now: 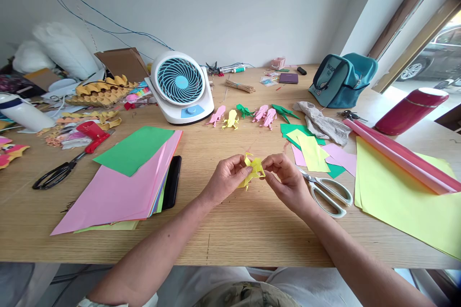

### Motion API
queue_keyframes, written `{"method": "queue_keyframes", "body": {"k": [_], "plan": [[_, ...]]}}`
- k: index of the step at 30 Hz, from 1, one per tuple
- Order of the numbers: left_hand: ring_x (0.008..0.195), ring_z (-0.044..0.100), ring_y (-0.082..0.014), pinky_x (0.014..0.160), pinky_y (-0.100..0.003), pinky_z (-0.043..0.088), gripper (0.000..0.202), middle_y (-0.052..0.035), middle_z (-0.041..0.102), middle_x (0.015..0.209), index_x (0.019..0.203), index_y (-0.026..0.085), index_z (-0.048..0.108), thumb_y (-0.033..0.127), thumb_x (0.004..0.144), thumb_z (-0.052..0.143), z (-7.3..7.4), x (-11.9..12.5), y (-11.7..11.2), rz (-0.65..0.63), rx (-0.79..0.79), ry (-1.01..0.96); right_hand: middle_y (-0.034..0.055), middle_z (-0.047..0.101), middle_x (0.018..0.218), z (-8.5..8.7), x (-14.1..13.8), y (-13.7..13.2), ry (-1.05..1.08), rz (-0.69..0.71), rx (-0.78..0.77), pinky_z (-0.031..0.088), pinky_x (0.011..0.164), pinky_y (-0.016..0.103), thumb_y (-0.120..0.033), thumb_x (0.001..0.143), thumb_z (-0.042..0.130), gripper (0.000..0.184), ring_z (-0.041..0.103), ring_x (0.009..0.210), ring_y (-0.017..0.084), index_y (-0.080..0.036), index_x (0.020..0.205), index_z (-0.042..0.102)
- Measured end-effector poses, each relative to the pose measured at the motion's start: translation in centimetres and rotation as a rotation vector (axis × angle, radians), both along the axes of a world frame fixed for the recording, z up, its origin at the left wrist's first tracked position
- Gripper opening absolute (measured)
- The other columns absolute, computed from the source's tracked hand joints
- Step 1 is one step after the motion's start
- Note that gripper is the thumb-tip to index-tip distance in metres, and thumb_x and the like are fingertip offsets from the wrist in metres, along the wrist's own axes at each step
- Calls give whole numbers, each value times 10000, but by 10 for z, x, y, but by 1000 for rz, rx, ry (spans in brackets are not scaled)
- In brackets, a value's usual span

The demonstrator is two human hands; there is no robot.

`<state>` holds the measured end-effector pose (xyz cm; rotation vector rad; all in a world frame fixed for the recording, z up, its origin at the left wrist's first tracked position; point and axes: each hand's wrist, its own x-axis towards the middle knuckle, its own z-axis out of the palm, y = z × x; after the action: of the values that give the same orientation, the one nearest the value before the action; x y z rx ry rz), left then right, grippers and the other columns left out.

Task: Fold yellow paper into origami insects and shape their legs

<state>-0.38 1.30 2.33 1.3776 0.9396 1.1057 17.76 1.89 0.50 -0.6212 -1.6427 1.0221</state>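
A yellow folded-paper frog (256, 168) is held just above the table's front part, its thin legs sticking out. My left hand (227, 177) is closed on its body from the left, thumb pressed on top. From the right, my right hand (288, 180) pinches the end of one thin leg between thumb and fingers. Farther back stands a loose row of finished paper frogs: a yellow frog (231, 119), a pink frog (217, 116), a green frog (244, 111) and several more. White-handled scissors (329, 194) lie right beside my right hand, their blades partly hidden.
Left lie stacked coloured sheets (126, 196), a black phone (172, 182) and black-handled scissors (59, 172). A fan (182, 81) stands behind. On the right are paper pieces (313, 151), a grey cloth (320, 122), yellow sheets (403, 201), a red bottle (410, 111) and a teal bag (342, 81).
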Motion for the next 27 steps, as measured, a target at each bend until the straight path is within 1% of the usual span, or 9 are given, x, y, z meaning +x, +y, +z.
{"method": "queue_keyframes", "body": {"k": [2, 5, 8, 13, 15, 17, 19, 22, 27], "plan": [[698, 557, -100, 632, -212, 456, 257, -8, 605, 778, 885, 141, 643, 384, 819, 692, 2, 0, 0, 1, 19, 10, 15, 556, 898, 1, 2, -1, -86, -31, 96, 460, 750, 315, -151, 936, 558, 101, 531, 816, 145, -245, 971, 571], [755, 543, -100, 692, -212, 442, 228, -15, 609, 818, 891, 139, 662, 359, 833, 679, 6, -2, 0, -22, 29, 1, 21, 548, 897, 3, 5, -1, -146, -41, 160, 455, 741, 320, -109, 925, 541, 143, 523, 827, 155, -243, 974, 557], [710, 511, -87, 644, -204, 421, 258, -11, 600, 816, 932, 147, 679, 387, 836, 674, 8, -3, -1, -68, -22, -15, 25, 559, 897, 5, 5, 1, -194, -58, 203, 455, 721, 318, -77, 901, 548, 178, 521, 806, 154, -238, 977, 545], [630, 456, -79, 571, -212, 400, 471, -26, 586, 845, 1119, 161, 661, 530, 826, 654, 7, -7, -1, -185, -158, -46, 22, 568, 862, 7, 5, 2, -256, -83, 267, 452, 689, 308, -51, 878, 552, 182, 522, 761, 146, -227, 924, 545], [700, 499, -99, 622, -225, 421, 575, -49, 602, 930, 1172, 160, 628, 564, 770, 705, 5, -7, 0, -263, -156, -45, 15, 561, 842, 6, 5, 2, -255, -110, 267, 449, 680, 302, -51, 878, 552, 178, 524, 749, 142, -224, 914, 545], [835, 547, -135, 737, -244, 443, 635, -64, 615, 1012, 1182, 159, 606, 521, 695, 794, 4, -7, 2, -280, -96, -4, 12, 558, 833, 6, 6, 2, -258, -130, 272, 446, 672, 297, -54, 880, 552, 172, 521, 739, 139, -223, 908, 547], [897, 558, -155, 809, -259, 441, 580, -59, 624, 1005, 1120, 144, 616, 475, 687, 815, 1, -5, 3, -219, -35, 72, 14, 563, 840, 6, 6, 1, -271, -135, 287, 449, 671, 298, -62, 884, 550, 163, 522, 738, 139, -224, 905, 548], [835, 559, -156, 759, -261, 453, 445, -53, 629, 926, 995, 124, 651, 502, 772, 728, -1, -5, 3, -145, 3, 188, 21, 570, 852, 8, 6, 1, -302, -131, 299, 457, 672, 309, -98, 897, 560, 134, 524, 735, 146, -231, 913, 553], [825, 593, -165, 720, -265, 488, 410, -66, 660, 955, 1046, 146, 673, 494, 831, 656, 3, -6, 2, -190, -7, 195, 34, 580, 856, 12, 7, 2, -331, -105, 285, 468, 674, 334, -170, 920, 569, 76, 529, 742, 165, -245, 920, 577]]}}
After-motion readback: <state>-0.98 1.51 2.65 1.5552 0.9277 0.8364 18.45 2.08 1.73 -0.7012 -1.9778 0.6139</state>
